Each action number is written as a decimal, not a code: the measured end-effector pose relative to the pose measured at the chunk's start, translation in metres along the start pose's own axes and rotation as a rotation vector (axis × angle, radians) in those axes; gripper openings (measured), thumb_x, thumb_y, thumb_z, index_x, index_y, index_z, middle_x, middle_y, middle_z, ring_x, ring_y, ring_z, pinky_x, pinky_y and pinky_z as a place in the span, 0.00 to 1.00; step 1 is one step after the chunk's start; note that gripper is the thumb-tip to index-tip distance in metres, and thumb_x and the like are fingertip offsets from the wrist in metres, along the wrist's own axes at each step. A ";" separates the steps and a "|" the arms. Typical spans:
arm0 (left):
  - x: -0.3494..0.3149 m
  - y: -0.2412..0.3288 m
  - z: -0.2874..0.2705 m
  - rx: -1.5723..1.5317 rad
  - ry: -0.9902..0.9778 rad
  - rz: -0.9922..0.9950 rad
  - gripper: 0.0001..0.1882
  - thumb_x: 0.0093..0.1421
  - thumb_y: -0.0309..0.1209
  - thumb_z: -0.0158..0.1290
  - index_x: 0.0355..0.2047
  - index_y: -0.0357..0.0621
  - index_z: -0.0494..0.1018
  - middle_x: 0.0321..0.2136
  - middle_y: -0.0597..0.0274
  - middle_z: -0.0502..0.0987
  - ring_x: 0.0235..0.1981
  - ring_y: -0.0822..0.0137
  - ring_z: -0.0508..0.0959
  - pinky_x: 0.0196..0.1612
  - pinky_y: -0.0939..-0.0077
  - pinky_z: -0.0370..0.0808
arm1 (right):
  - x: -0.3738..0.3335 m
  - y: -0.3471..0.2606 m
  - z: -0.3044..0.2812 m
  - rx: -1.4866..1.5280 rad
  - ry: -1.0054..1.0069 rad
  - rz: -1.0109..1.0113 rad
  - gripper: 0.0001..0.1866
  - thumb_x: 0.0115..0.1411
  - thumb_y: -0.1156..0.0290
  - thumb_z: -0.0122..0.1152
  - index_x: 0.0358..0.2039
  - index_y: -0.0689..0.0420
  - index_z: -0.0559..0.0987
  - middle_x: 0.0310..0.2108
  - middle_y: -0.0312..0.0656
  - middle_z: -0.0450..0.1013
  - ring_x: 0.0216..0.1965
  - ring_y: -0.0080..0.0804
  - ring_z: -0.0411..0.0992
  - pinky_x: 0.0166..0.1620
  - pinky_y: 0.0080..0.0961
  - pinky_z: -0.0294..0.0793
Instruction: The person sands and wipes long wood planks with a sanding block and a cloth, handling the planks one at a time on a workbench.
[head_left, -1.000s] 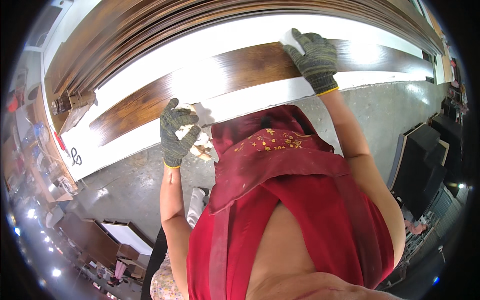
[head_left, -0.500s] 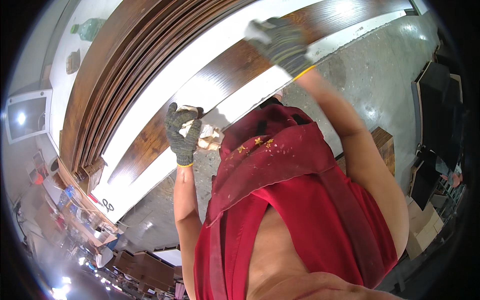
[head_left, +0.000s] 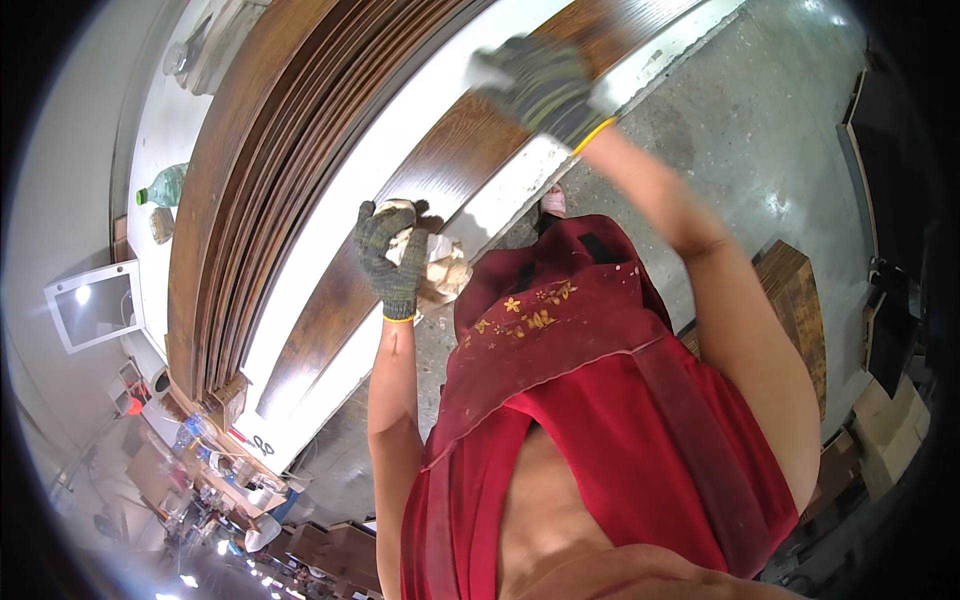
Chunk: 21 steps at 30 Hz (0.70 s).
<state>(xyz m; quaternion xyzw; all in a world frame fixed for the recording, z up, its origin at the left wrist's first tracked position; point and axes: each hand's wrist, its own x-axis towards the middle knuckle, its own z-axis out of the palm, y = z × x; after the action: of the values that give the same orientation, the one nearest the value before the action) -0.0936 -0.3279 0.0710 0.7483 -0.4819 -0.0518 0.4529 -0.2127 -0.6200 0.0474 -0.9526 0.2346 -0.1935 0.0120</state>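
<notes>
The board [head_left: 452, 150] lies along the front edge of the bench [head_left: 508, 196]; likely stiff, slick: hold its long edges. Left hand [head_left: 388, 250] clutches a soft-looking rag [head_left: 445, 270]; right hand [head_left: 540, 90] blurs over the board, grip indeterminable.

A crumpled cream cloth [head_left: 446, 268] bulges from the left hand [head_left: 388, 252]; a blurred pale piece [head_left: 488, 72] shows at the right hand [head_left: 545, 92]. A flat brown wood-grained board [head_left: 452, 150] stretches beneath both.

We see a grey, blotched floor [head_left: 750, 140] spreading to the right, shiny in places, with dark panels [head_left: 905, 170] along its far side. Toward the lower left, we have small white lights [head_left: 188, 580] glowing near brown, boxy furniture [head_left: 335, 550].
</notes>
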 end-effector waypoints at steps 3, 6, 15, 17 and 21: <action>-0.010 -0.002 -0.001 0.020 0.028 -0.077 0.12 0.46 0.30 0.63 0.33 0.46 0.78 0.34 0.59 0.81 0.44 0.54 0.77 0.65 0.50 0.59 | 0.006 0.103 -0.014 -0.019 -0.047 0.290 0.24 0.57 0.45 0.56 0.43 0.50 0.82 0.34 0.45 0.78 0.37 0.43 0.75 0.41 0.41 0.72; -0.012 -0.002 0.001 0.050 0.048 -0.102 0.13 0.46 0.30 0.64 0.34 0.46 0.78 0.35 0.59 0.80 0.46 0.52 0.75 0.65 0.49 0.59 | 0.016 0.133 -0.031 -0.112 0.111 0.286 0.21 0.52 0.48 0.61 0.42 0.46 0.83 0.32 0.44 0.77 0.35 0.46 0.74 0.38 0.45 0.70; -0.010 -0.006 -0.002 -0.008 -0.004 -0.010 0.14 0.51 0.32 0.62 0.39 0.43 0.77 0.38 0.56 0.80 0.47 0.53 0.75 0.67 0.47 0.56 | 0.003 0.025 -0.015 0.030 -0.087 0.102 0.27 0.57 0.41 0.54 0.53 0.41 0.78 0.43 0.40 0.75 0.44 0.40 0.73 0.45 0.42 0.70; -0.013 -0.010 -0.001 0.007 -0.001 0.025 0.14 0.51 0.30 0.62 0.39 0.44 0.77 0.38 0.58 0.79 0.48 0.52 0.75 0.67 0.47 0.55 | 0.005 0.077 -0.012 -0.066 -0.001 0.164 0.28 0.60 0.40 0.51 0.53 0.41 0.78 0.40 0.40 0.76 0.41 0.38 0.75 0.42 0.41 0.70; -0.014 -0.002 -0.004 -0.085 -0.038 -0.120 0.11 0.52 0.25 0.59 0.38 0.40 0.78 0.39 0.54 0.79 0.45 0.55 0.76 0.66 0.53 0.59 | 0.025 0.202 -0.033 -0.150 0.096 0.450 0.21 0.51 0.49 0.62 0.42 0.44 0.83 0.32 0.43 0.78 0.35 0.44 0.74 0.37 0.45 0.70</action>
<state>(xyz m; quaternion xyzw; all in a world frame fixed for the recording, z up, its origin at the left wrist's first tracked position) -0.0972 -0.3148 0.0665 0.7549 -0.4421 -0.1132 0.4711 -0.2940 -0.8085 0.0641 -0.8642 0.4550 -0.2131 -0.0272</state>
